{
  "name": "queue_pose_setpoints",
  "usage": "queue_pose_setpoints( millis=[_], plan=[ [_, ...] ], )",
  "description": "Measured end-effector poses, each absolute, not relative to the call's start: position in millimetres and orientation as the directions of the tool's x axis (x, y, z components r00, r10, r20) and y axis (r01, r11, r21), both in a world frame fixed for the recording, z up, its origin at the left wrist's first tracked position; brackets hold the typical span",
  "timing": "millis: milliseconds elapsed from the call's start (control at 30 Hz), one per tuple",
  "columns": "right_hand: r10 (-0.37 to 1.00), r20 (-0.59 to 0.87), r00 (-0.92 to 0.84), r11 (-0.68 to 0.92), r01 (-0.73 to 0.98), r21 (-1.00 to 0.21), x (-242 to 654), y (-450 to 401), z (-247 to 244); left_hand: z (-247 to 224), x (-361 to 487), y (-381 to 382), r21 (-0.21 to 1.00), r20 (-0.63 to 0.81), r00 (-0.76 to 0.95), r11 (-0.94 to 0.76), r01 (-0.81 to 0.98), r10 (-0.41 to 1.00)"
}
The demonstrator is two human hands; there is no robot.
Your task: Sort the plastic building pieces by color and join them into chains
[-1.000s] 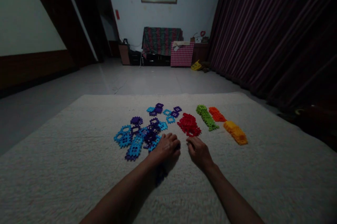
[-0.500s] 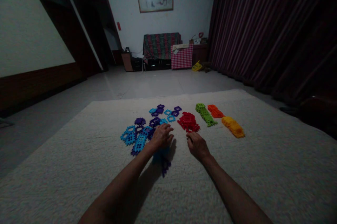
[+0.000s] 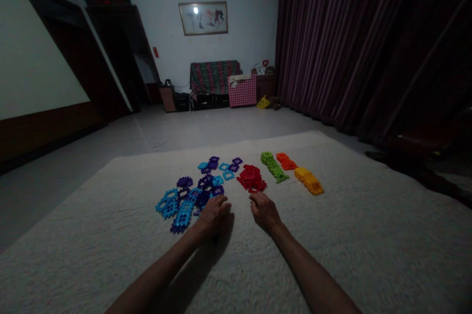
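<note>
My left hand [image 3: 215,213] is low over the near right side of a spread of notched plastic building pieces, light blue [image 3: 183,212] and dark purple [image 3: 203,199]. Its fingers are bent downward, and whatever lies under the palm is hidden. One purple piece [image 3: 218,190] shows just beyond the fingertips. My right hand [image 3: 264,210] rests closed, fingers curled together, at the near edge of a heap of red pieces [image 3: 252,178]. Nothing can be made out in its fingers.
Farther right lie a row of green pieces [image 3: 274,166], an orange row [image 3: 286,161] and a yellow-orange stack [image 3: 309,181]. All rest on a pale, textured mat [image 3: 354,225]. Beyond it are a tiled floor [image 3: 206,129], covered furniture [image 3: 214,78] and dark curtains [image 3: 324,33].
My left hand has drawn slightly nearer me, uncovering a purple piece. The light blue and purple pieces below its wrist are now mostly hidden. The camera view has shifted.
</note>
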State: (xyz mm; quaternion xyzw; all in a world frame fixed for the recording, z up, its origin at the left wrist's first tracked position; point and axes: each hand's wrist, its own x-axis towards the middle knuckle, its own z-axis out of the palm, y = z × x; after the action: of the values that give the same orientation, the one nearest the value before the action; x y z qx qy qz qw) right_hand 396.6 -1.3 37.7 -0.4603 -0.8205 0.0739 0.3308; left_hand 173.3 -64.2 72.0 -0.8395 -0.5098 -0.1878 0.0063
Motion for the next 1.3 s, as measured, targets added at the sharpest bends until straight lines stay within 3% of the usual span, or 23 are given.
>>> queue_pose_setpoints(
  millis=[200,433,567,800,1000,1300],
  plan=[
    [0.735,0.630,-0.249,0.631,0.590,-0.503,402,2,35,78,226,29,0.503,0.492,0.141,-0.413,0.759,0.859],
    [0.729,0.661,-0.176,0.605,0.618,-0.502,420,70,34,70,258,115,0.748,0.310,-0.212,-0.100,0.656,0.927],
    [0.761,0.613,-0.212,0.595,0.603,-0.531,418,112,30,53,258,134,0.846,0.246,-0.327,-0.037,0.532,0.912],
    [0.812,0.538,-0.225,0.559,0.565,-0.607,413,130,16,36,268,136,0.786,0.370,-0.236,-0.167,0.595,0.899],
    [0.800,0.540,-0.260,0.591,0.500,-0.633,415,129,22,43,278,129,0.707,0.345,-0.157,-0.147,0.692,0.925],
    [0.757,0.564,-0.330,0.653,0.421,-0.630,419,118,31,46,281,94,0.738,0.281,-0.362,0.040,0.673,0.889]
  ],
)
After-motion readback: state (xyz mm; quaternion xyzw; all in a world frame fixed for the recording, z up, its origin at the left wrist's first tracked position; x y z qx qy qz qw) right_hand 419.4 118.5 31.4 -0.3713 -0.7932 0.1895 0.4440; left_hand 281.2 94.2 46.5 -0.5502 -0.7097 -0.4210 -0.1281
